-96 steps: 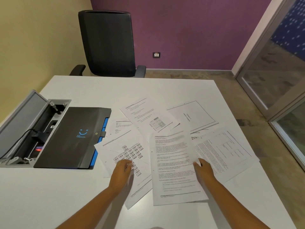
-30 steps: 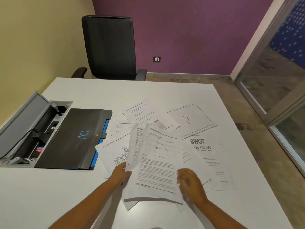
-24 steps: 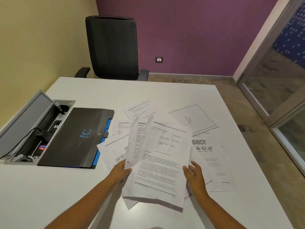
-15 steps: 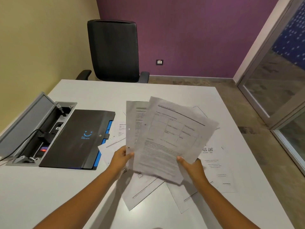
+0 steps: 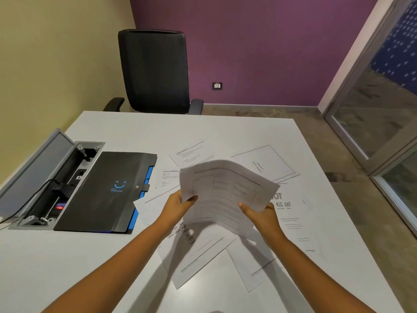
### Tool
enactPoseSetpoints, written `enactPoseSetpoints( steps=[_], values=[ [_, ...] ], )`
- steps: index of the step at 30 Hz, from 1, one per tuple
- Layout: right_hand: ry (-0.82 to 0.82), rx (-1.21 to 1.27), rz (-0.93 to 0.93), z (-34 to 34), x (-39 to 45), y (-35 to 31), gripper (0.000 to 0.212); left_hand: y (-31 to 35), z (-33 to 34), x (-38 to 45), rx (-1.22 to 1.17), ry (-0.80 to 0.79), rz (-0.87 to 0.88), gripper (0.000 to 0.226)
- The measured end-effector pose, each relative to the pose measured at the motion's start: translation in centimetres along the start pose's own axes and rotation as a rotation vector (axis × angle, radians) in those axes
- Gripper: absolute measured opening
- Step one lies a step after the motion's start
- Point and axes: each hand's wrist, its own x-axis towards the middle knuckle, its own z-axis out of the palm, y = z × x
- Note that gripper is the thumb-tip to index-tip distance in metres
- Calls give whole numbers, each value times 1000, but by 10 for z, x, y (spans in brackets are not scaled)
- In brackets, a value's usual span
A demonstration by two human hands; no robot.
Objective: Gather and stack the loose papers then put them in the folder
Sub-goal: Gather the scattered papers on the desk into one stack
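Both hands hold a small bundle of printed papers (image 5: 222,195) in the air above the white table (image 5: 225,132). My left hand (image 5: 178,205) grips the bundle's left edge, thumb on top. My right hand (image 5: 259,214) pinches its right lower edge. The sheets are blurred and bend downward toward me. Several loose papers (image 5: 264,164) still lie scattered on the table under and around the bundle, one headed with large letters (image 5: 293,213). The black folder (image 5: 108,190), closed, with a blue smile mark and blue pages showing at its edge, lies to the left of the papers.
An open grey cable box (image 5: 47,179) with plugs and a cord is set in the table left of the folder. A black office chair (image 5: 155,71) stands at the far edge. A glass door (image 5: 388,105) is on the right.
The picked-up sheets were lifted off the table, and both hands have drawn them together into one bundle, now tipped flatter and lower. The view has tilted slightly.
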Motion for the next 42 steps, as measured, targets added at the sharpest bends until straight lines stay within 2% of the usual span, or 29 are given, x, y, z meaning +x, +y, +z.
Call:
enactPoseSetpoints(
  steps=[2, 7, 10, 13, 16, 23, 30, 31, 33, 34, 36, 39, 42],
  values=[
    [27, 19, -10, -1, 2, -2, 26, 6, 4, 0, -38, 4, 23, 15],
    [75, 26, -21, 0, 6, 9, 29, 2, 14, -1, -88, 63, 0, 18],
    [1, -32, 42, 2, 5, 26, 24, -15, 21, -5, -50, 92, -84, 25],
    [-89, -115, 119, -2, 6, 43, 30, -27, 15, -6, -45, 217, -169, 23],
    [-113, -64, 165, -15, 9, 53, 29, -35, -4, -4, -49, 316, -228, 25],
    [-14, -131, 306, -26, 21, 78, 22, -70, -65, -18, -74, 514, -328, 32],
    [-197, -453, 380, 9, 26, 95, 7, -98, -87, -41, -112, 528, -540, 41],
    [-229, -498, 382, 15, 26, 97, 9, -101, -87, -42, -118, 525, -565, 40],
    [-278, -564, 388, 25, 24, 98, 27, -106, -87, -45, -124, 496, -594, 37],
    [-296, -582, 380, 28, 23, 98, 26, -107, -87, -46, -121, 482, -602, 35],
    [-316, -626, 321, 31, 21, 98, 7, -108, -86, -47, -111, 483, -611, 33],
    [-232, -666, 275, 23, 18, 103, 12, -107, -87, -47, -105, 521, -614, 33],
    [-60, -668, 271, 2, 12, 106, 22, -107, -89, -45, -85, 541, -603, 36]
  ],
)
